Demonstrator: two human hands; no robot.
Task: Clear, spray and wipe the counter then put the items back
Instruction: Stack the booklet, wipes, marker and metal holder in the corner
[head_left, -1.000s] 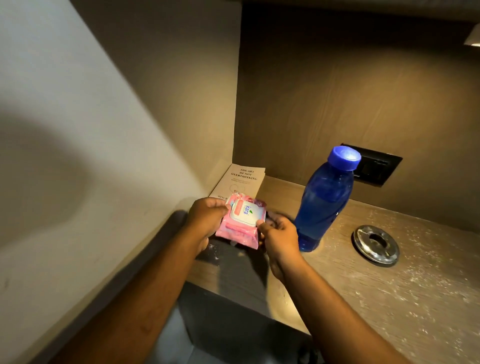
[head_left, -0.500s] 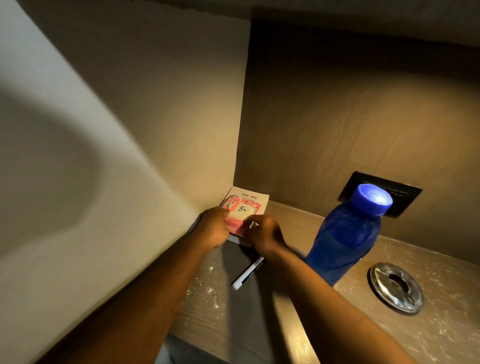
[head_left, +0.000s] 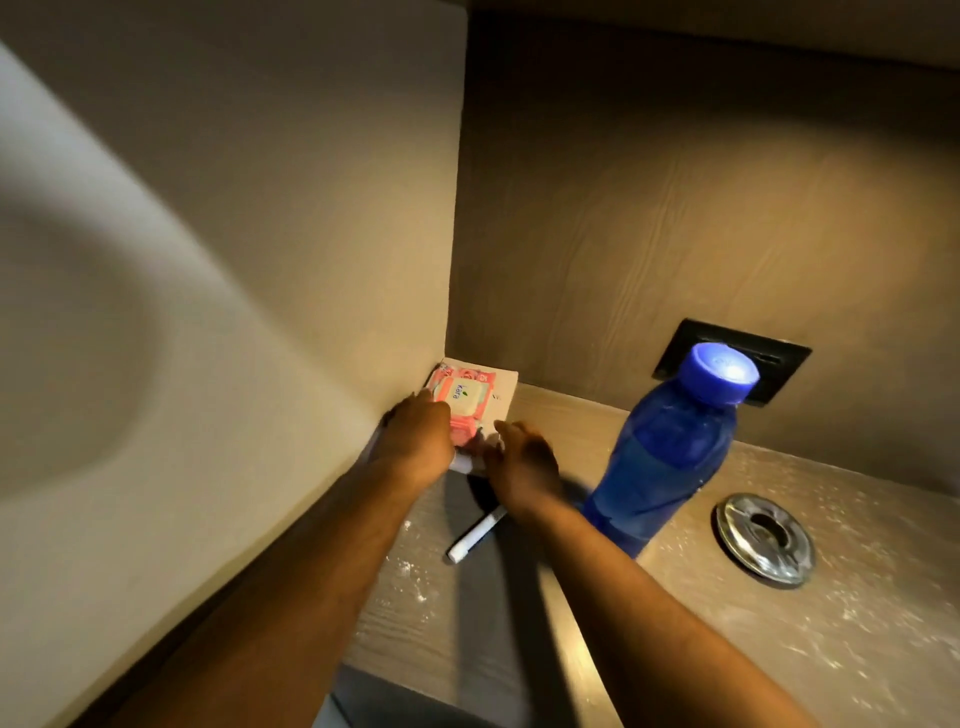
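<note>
A pink pack of wet wipes (head_left: 464, 401) lies on a white booklet (head_left: 505, 391) in the far left corner of the wooden counter (head_left: 857, 639). My left hand (head_left: 418, 441) rests against the pack's near left edge, fingers curled on it. Just to the right, my right hand (head_left: 522, 462) hovers with its fingers spread, slightly off the pack. A white pen (head_left: 475, 535) lies on the counter below my right wrist. A blue water bottle (head_left: 670, 447) with a blue cap stands upright to the right of my hands.
A round metal ashtray (head_left: 763, 540) sits on the counter right of the bottle. A black socket plate (head_left: 779, 358) is set in the back wall behind the bottle. A pale side wall (head_left: 208, 364) closes off the left. White specks dot the counter.
The wipes pack went from the counter's front to the back corner on top of the booklet. My right hand has let go and spread its fingers. The pen is now uncovered.
</note>
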